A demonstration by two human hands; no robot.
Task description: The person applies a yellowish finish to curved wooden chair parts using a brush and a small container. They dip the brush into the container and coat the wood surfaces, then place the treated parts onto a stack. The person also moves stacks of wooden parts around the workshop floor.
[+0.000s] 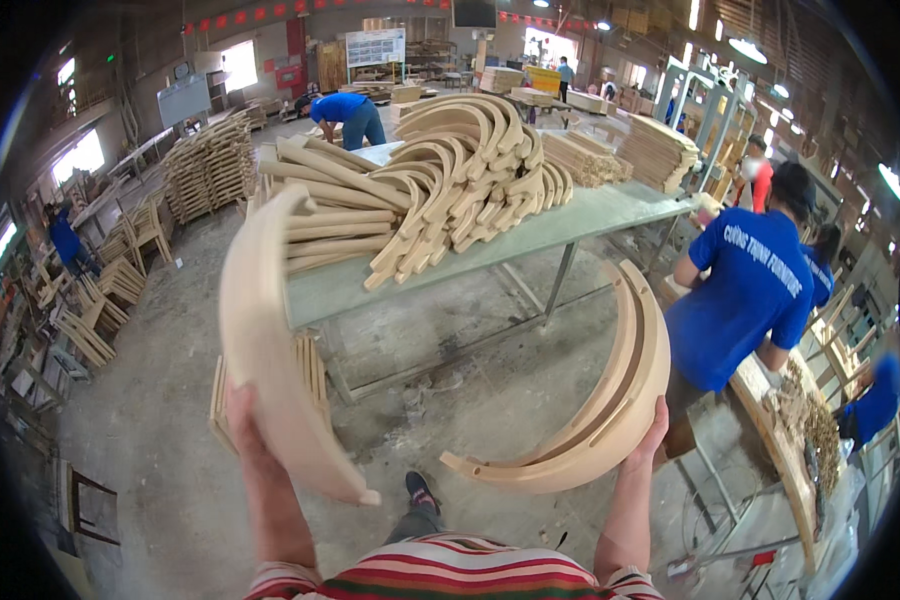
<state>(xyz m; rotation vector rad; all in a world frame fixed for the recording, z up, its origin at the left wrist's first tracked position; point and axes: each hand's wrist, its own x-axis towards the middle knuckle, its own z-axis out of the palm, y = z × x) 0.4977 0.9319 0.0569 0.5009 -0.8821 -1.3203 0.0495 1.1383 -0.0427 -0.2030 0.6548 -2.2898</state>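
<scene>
My left hand grips a broad, curved wooden piece by its outer side. It stands nearly upright, slightly blurred, its upper end close to the table's left end. On the right, my right hand holds a curved wooden part from its outer edge, with the fingers mostly hidden behind it. A dark gap runs along this part's inner face; whether it is one grooved piece or two together I cannot tell. The two held parts are apart, above the floor, with their hollow sides facing each other.
Ahead stands a green-topped table with metal legs, piled with curved wooden parts and long, slim ones. A co-worker in blue is close on my right at a wooden workbench. Slatted wood stands behind my left hand.
</scene>
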